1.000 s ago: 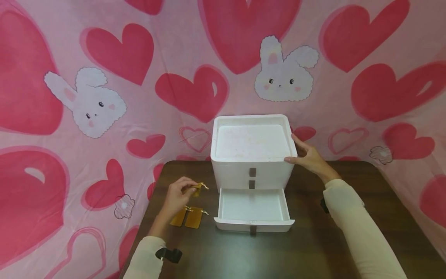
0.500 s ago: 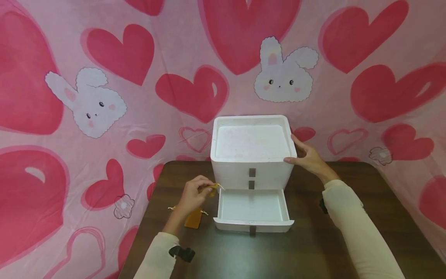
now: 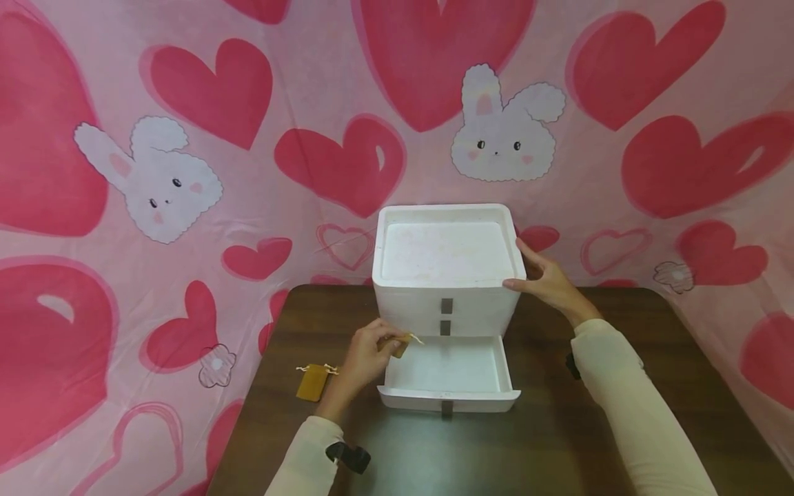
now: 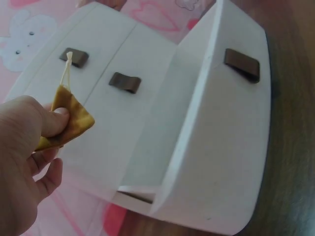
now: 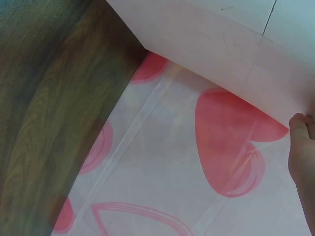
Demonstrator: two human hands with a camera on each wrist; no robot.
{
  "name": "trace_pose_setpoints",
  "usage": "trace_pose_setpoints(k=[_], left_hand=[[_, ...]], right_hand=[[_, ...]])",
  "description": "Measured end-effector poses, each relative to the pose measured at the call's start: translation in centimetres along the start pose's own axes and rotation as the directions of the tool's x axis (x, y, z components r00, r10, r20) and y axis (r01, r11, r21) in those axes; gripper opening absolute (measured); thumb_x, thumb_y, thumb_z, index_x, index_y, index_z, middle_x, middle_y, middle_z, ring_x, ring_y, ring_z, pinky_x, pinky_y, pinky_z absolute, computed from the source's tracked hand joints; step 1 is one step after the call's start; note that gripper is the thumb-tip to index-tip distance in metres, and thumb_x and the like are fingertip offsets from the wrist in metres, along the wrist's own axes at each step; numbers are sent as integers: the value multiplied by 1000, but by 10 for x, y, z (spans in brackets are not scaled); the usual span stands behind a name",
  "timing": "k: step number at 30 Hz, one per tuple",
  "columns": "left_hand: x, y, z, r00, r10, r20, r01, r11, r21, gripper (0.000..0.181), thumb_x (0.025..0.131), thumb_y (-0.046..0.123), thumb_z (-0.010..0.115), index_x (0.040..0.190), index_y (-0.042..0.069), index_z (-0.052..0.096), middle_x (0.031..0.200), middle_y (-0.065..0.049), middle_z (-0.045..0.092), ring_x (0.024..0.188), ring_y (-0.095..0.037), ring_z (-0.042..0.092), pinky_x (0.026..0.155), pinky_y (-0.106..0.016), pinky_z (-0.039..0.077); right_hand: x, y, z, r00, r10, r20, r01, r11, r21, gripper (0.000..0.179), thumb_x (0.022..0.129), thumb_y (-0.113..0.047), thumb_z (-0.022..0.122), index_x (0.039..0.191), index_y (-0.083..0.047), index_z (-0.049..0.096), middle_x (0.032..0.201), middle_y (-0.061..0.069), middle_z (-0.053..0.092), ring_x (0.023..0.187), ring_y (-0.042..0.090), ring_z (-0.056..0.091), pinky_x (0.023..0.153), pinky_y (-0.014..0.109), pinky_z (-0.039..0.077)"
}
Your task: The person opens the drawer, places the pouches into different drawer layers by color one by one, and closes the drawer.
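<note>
My left hand (image 3: 370, 355) pinches a small mustard-yellow drawstring pouch (image 3: 402, 344) over the left edge of the pulled-out bottom drawer (image 3: 448, 396). In the left wrist view, thumb and fingers hold the pouch (image 4: 78, 118) near its neck, its pale cord sticking up. My right hand (image 3: 548, 281) rests against the top right corner of the white drawer cabinet (image 3: 403, 303), thumb at the front rim and extended fingers along the side. On the table, left of my left forearm, lies another yellow pouch (image 3: 313, 383) with its cords spread.
The cabinet stands on a dark wooden table (image 3: 558, 434) against a pink cloth (image 3: 347, 62) printed with hearts and rabbits. Two upper drawers are closed, each with a brown pull tab (image 3: 446, 306). A black band (image 3: 349, 456) circles my left wrist.
My left hand has carried its pouch rightward from above the table to the drawer's left edge. One of the two pouches on the table is now hidden behind my forearm. The right hand stays put.
</note>
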State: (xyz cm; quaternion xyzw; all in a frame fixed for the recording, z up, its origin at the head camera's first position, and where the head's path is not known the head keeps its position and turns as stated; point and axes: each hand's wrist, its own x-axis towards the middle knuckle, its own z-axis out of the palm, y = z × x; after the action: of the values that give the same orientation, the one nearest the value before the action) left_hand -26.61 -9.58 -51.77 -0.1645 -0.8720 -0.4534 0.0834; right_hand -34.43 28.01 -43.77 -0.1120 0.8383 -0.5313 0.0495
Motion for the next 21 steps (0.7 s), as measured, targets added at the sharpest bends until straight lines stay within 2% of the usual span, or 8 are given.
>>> trace_pose_setpoints(k=[6, 13, 17, 21], left_hand=[[-4, -5, 15, 1000, 16, 24, -17, 999, 50, 16, 89, 0, 73, 98, 12, 81, 94, 2, 72, 87, -12, 68, 82, -27, 60], [-9, -6, 26, 997, 7, 81, -15, 995, 100, 14, 93, 7, 72, 102, 15, 80, 95, 2, 71, 83, -10, 64, 79, -24, 57], [-12, -6, 31, 997, 4, 73, -13, 993, 115, 15, 93, 8, 72, 104, 14, 80, 94, 2, 71, 82, -10, 63, 77, -23, 56], [-14, -8, 36, 998, -6, 60, -2, 992, 128, 14, 93, 8, 72, 103, 14, 80, 94, 2, 71, 80, -10, 61, 73, -21, 53]], right_hand=[[-1, -1, 0, 1000, -13, 4, 13, 1000, 0, 96, 92, -16, 75, 163, -22, 11, 172, 8, 14, 153, 40, 30, 108, 32, 41], [0, 0, 2, 1000, -26, 5, 26, 999, 32, 97, 92, -14, 75, 164, -20, 11, 171, 12, 15, 152, 43, 30, 102, 17, 46], [0, 1, 2, 1000, -30, 1, 30, 999, 28, 96, 91, -15, 76, 163, -19, 12, 171, 13, 16, 152, 44, 30, 102, 17, 46], [0, -1, 3, 999, -31, -5, 31, 999, 17, 96, 91, -14, 76, 163, -18, 13, 171, 13, 17, 152, 44, 31, 105, 24, 44]])
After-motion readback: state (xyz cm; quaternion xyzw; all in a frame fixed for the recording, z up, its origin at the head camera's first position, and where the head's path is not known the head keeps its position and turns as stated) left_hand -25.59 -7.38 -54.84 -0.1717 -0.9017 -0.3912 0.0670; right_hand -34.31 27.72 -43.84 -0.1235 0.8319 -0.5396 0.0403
